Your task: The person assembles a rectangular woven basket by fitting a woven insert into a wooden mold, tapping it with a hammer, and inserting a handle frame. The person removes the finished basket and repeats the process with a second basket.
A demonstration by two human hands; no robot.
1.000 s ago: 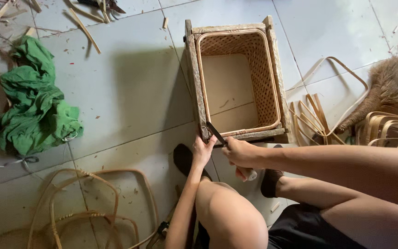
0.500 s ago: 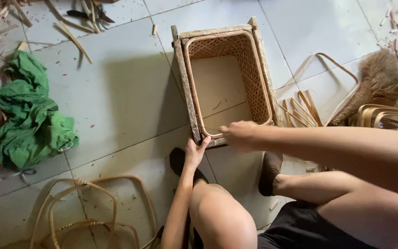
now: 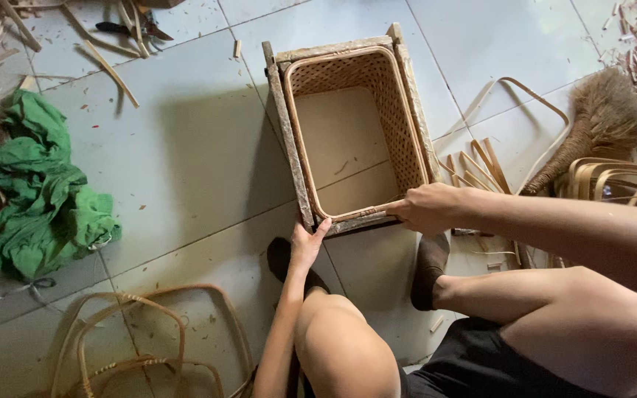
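Grey floor tiles [image 3: 186, 147] are carrying the woven basket [image 3: 348, 133], whose near rim both hands, left hand [image 3: 305, 247] and right hand [image 3: 425, 208], are gripping closed and should be pressing evenly.

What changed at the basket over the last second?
The right hand showed a dark blade at the basket rim a second ago; the blade is no longer visible, and the hand now grips the near rim. The left hand stayed on the near left corner. The green cloth lies unchanged.
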